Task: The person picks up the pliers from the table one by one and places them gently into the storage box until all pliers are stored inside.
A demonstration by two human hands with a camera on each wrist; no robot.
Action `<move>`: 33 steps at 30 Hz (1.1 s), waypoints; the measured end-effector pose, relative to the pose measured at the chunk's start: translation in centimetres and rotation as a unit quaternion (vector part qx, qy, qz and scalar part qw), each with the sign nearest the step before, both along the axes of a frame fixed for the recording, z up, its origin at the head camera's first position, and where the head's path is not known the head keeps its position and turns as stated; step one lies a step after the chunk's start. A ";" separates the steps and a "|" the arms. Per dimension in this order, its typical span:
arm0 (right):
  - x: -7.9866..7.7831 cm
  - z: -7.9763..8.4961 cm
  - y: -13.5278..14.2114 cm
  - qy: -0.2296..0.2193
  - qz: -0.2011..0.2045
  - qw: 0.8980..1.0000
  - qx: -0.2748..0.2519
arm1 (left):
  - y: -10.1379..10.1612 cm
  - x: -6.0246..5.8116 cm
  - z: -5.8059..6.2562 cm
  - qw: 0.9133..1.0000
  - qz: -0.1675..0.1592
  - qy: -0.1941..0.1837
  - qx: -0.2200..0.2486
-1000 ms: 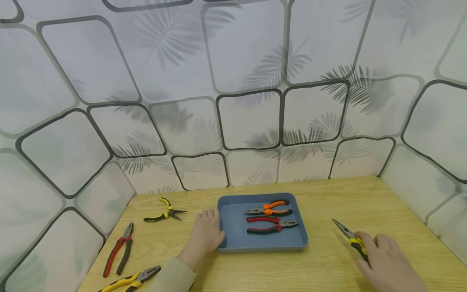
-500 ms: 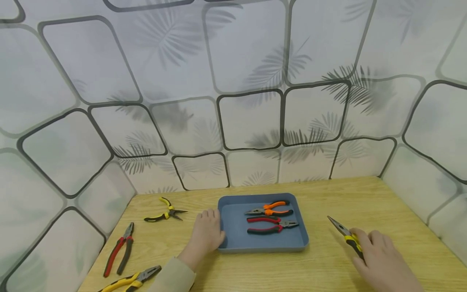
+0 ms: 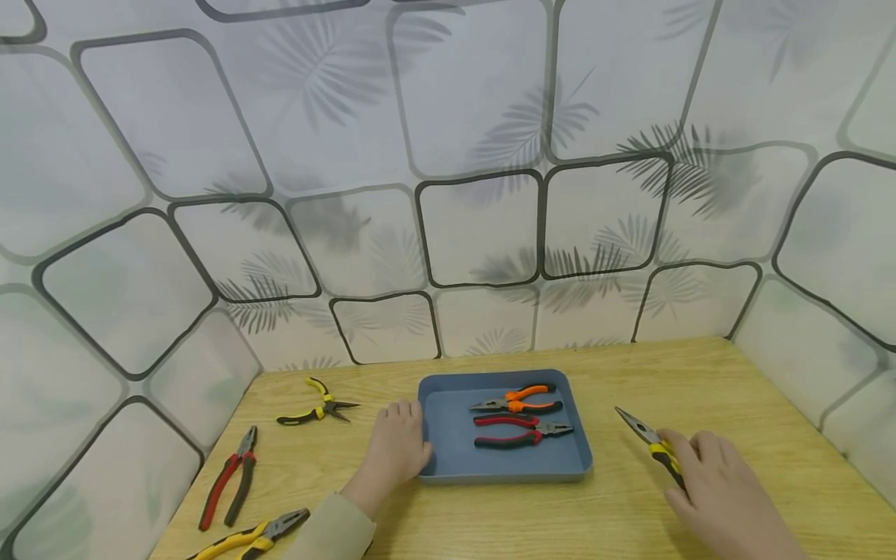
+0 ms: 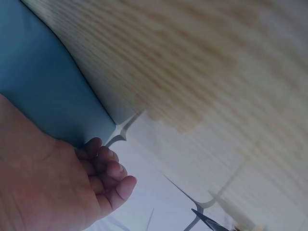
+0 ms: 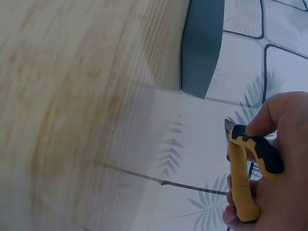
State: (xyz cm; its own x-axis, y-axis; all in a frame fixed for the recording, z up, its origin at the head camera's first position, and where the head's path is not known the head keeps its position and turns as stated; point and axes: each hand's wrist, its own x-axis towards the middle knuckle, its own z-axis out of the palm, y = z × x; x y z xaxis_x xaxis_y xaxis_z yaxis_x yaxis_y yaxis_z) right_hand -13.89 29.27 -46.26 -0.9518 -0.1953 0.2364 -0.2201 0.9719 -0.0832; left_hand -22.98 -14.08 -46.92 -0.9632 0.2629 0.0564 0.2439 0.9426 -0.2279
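Observation:
My left hand [image 3: 397,442] holds the left side of a blue-grey tray [image 3: 449,435], thumb over its rim; in the left wrist view its fingers curl beside the tray's wall [image 4: 53,91]. Inside the tray lie orange-and-black needle-nose pliers [image 3: 516,403] and, in front of them, red-and-black combination pliers [image 3: 521,432]. To the right of the tray, my right hand [image 3: 724,486] grips yellow-and-black needle-nose pliers [image 3: 647,437] by the handles, their tips pointing forward and left. The right wrist view shows both handles [image 5: 242,178] in the palm, slightly spread.
Left of the tray, on the wooden table [image 3: 504,521], lie small yellow-and-black needle-nose pliers [image 3: 326,406] with jaws apart, red-and-black pliers [image 3: 234,474], and yellow-and-black pliers [image 3: 266,532] partly cut off by the frame. A patterned wall covering [image 3: 483,233] surrounds the table's back and sides.
My right hand has moved left and slightly away from me, bringing the yellow-and-black needle-nose pliers closer to the tray. The left hand and the tray have stayed still.

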 end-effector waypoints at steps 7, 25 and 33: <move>-0.4 0.1 -0.2 0.037 0.018 0.999 0.000 | -0.1 0.0 0.0 1.000 -0.001 0.002 0.005; -1.7 0.6 -0.8 0.049 0.045 0.998 0.011 | -0.1 -0.1 0.1 1.000 0.000 0.003 -0.002; -2.3 1.0 -1.0 0.037 0.052 0.998 0.006 | -0.1 -0.2 -0.2 1.000 0.002 -0.006 0.000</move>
State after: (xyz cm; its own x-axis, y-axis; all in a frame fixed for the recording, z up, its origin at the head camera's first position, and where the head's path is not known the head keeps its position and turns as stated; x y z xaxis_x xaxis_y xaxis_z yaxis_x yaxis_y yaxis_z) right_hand -16.20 28.23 -45.31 -0.9062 -0.2952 0.3029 -0.3246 0.9445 -0.0504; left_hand -23.14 -14.19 -47.13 -0.9651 0.2582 0.0440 0.2422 0.9437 -0.2253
